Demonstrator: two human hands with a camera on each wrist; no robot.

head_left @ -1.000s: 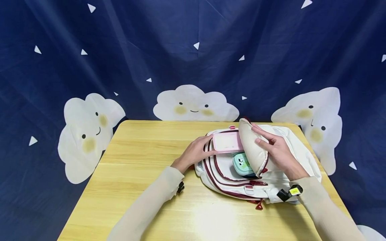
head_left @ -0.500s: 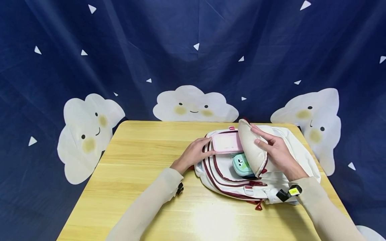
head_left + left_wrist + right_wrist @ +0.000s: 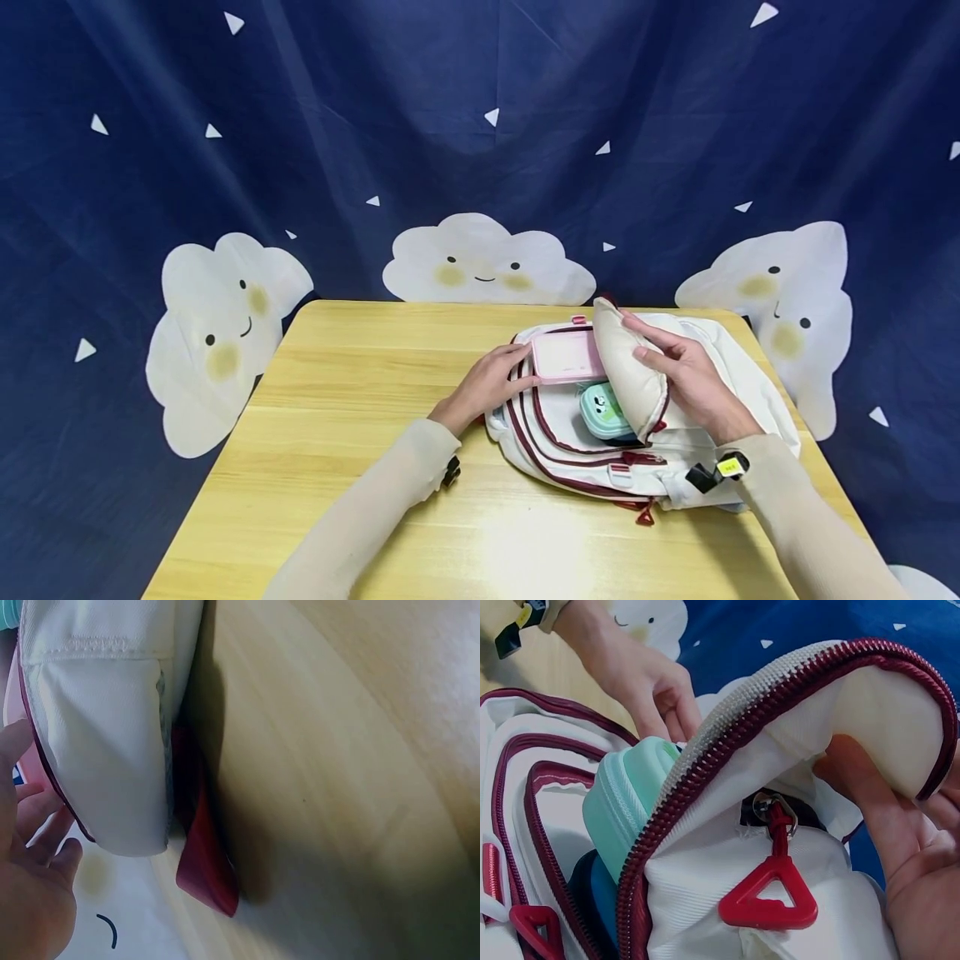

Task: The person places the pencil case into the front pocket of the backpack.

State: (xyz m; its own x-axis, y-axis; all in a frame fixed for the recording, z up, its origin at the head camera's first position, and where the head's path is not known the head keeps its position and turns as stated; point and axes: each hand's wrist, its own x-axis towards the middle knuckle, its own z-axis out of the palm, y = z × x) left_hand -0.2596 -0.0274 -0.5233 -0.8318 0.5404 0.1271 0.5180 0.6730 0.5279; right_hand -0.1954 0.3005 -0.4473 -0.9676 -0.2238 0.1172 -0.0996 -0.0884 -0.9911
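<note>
A white backpack (image 3: 738,367) with dark red zips lies on the table, its front pocket unzipped. My right hand (image 3: 693,379) holds the pocket's loose flap (image 3: 633,367) folded back, thumb on the near face. At the pocket's left side, my left hand (image 3: 483,387) grips the end of a pink rectangular box (image 3: 567,356) between thumb and fingers. The box's right end is hidden behind the flap. Below it in the pocket sits a mint-green case (image 3: 600,408) with a panda picture. Something dark blue (image 3: 604,907) shows under that case in the right wrist view.
A wooden table (image 3: 360,358) carries the backpack on its right half. A red triangular zip pull (image 3: 769,904) hangs by the flap, and a dark red strap loop (image 3: 210,870) sticks out at the bag's end. Behind hangs a navy curtain (image 3: 435,158) with clouds.
</note>
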